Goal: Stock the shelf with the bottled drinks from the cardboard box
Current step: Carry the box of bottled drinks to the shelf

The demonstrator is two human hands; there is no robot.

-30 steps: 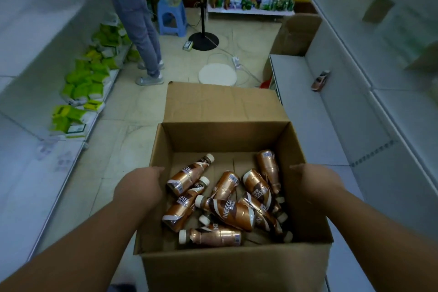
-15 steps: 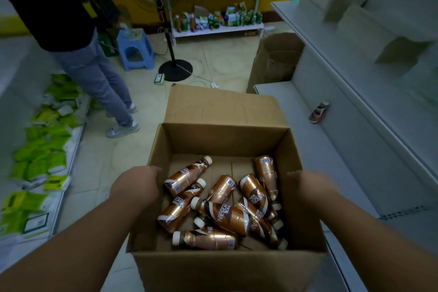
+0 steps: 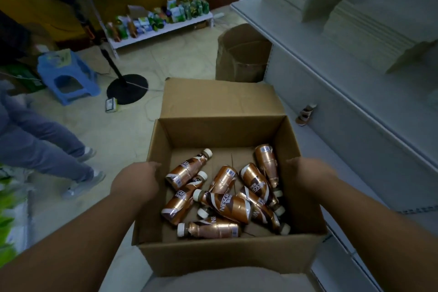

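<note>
Bottled drinks [image 3: 227, 204]: copper-wrapped, white-capped, heaped on their sides in the cardboard box [image 3: 227, 253] at lower centre. I logged my left hand [image 3: 135, 182] clamped on the box's left wall, right hand [image 3: 308, 175] on the right wall; finger spread hidden. One bottle [image 3: 307, 114] stood alone on the grey shelf [image 3: 336, 111] at right. Nearby: brown bag [image 3: 244, 54], fan base [image 3: 127, 89], blue stool [image 3: 68, 76], bystander's legs [image 3: 45, 149]. Since the prior frame, the view swung right; the bystander slid toward the left edge.

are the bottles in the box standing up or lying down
Lying down. The copper-coloured bottles lie on their sides in a loose pile on the floor of the open cardboard box, caps pointing different ways, some overlapping.
</note>
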